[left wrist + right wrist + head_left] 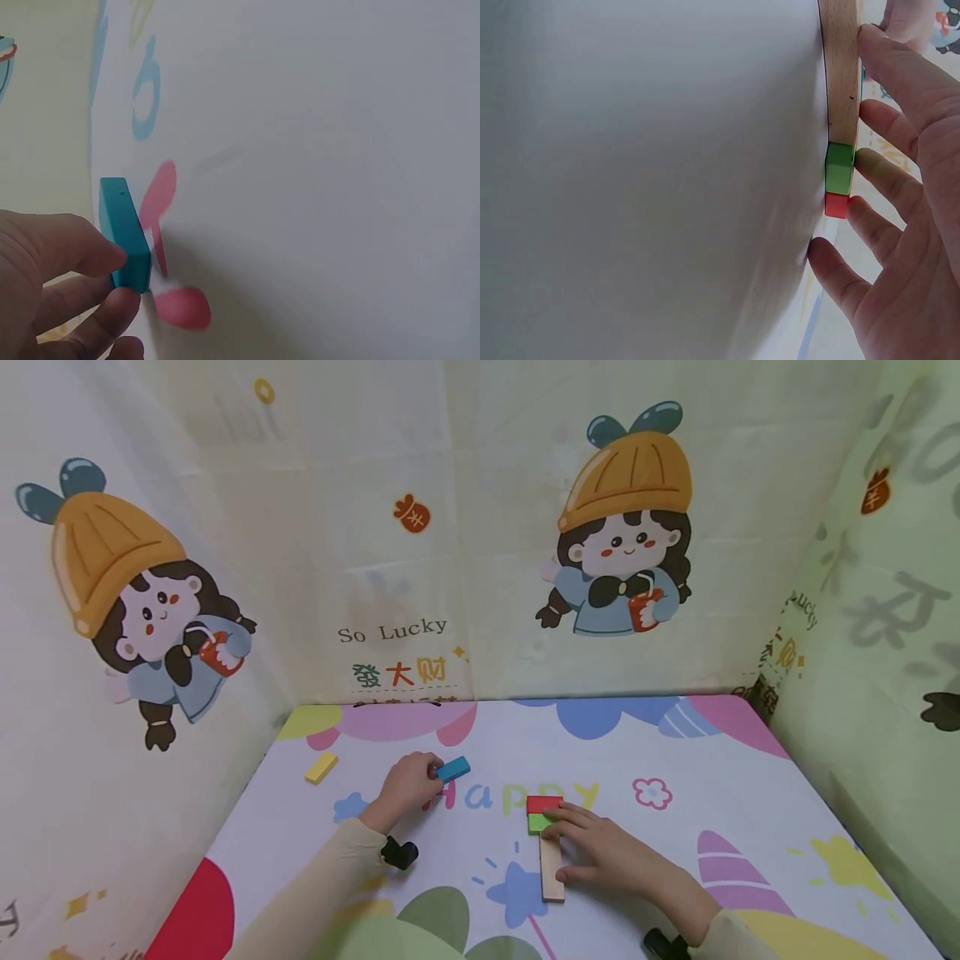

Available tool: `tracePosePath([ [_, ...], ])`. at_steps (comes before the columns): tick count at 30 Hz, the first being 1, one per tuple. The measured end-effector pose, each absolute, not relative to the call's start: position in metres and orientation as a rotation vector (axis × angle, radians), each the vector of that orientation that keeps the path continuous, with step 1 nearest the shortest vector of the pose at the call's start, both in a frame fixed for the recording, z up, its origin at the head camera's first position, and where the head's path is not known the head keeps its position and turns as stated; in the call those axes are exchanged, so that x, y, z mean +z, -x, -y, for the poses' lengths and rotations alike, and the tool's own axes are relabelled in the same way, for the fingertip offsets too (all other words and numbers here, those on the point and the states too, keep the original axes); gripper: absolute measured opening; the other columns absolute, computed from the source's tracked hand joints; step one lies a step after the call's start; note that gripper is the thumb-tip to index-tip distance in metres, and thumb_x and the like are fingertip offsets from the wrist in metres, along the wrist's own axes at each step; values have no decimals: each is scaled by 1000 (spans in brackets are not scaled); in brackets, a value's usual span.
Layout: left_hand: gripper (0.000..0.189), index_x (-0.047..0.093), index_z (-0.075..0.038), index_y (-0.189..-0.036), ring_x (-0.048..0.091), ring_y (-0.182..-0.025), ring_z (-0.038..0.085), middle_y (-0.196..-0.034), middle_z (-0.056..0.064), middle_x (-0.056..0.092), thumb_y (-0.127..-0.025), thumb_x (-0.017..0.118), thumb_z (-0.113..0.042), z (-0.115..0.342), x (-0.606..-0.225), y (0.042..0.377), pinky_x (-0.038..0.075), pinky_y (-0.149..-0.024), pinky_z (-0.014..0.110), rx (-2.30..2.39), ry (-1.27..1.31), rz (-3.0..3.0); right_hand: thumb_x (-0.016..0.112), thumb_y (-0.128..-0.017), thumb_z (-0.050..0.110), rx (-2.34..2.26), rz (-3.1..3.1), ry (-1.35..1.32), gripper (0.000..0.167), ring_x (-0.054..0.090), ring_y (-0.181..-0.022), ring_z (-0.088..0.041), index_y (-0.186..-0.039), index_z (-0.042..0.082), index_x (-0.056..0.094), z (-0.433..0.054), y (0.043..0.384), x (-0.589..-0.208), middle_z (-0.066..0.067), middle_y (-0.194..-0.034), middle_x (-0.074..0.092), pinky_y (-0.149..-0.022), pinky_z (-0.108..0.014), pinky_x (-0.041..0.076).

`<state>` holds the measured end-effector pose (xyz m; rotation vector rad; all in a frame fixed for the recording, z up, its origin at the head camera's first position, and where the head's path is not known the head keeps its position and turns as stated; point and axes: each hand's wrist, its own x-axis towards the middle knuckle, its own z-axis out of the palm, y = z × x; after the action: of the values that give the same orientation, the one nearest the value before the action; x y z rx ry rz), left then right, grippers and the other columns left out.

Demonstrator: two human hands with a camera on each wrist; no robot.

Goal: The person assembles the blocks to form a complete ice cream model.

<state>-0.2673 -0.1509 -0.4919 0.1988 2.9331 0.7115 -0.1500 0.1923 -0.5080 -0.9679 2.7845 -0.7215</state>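
Note:
Between thumb and fingers, my left hand [411, 787] pinches a blue block [453, 769] near the letter H on the tabletop; the left wrist view shows the thumb on one side of the block [124, 229]. My right hand [611, 850] lies spread beside a row of blocks, its fingertips touching them. That row has a red block [543, 803] at the far end, a green block [537, 824] against it, and a long plain wooden block [551, 870] nearest me. In the right wrist view the wooden [841, 75], green [839, 169] and red [836, 205] blocks line up end to end.
A yellow block [322, 768] lies at the far left of the table. The table cover [480, 852] is white with printed shapes and letters. Cloth walls [495, 652] with cartoon prints stand behind and at both sides.

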Motion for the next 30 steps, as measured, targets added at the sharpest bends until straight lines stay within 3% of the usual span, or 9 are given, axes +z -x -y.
tracePosePath([
  [4,34,72,-5,-120,54,-80,19,-88,4,57,-87,76,-14,140,-493,267,48,-65,30,750,-235,-2917,78,-91,43,-750,-2770,971,46,41,-148,-37,-132,28,63,-193,150,-507,-3,-153,53,-102,-68,46],
  [11,33,73,-8,-121,52,-88,20,-91,3,58,-88,75,-13,122,-496,268,49,-78,34,796,-269,-2884,76,-91,47,-749,-2762,965,47,42,-147,-36,-132,30,62,-193,151,-507,-3,-153,53,-100,-69,46],
  [19,31,74,-7,-121,54,-81,19,-90,3,58,-89,73,-9,101,-497,267,47,-68,31,893,-282,-2839,77,-91,47,-738,-2751,931,47,41,-148,-34,-132,31,62,-192,152,-507,-1,-154,52,-104,-66,46],
  [30,31,75,-9,-120,53,-86,17,-90,0,60,-90,73,-10,68,-497,267,46,-76,32,903,-348,-2814,77,-90,45,-747,-2757,938,46,41,-148,-36,-131,29,63,-192,150,-505,-2,-153,53,-103,-67,46],
])
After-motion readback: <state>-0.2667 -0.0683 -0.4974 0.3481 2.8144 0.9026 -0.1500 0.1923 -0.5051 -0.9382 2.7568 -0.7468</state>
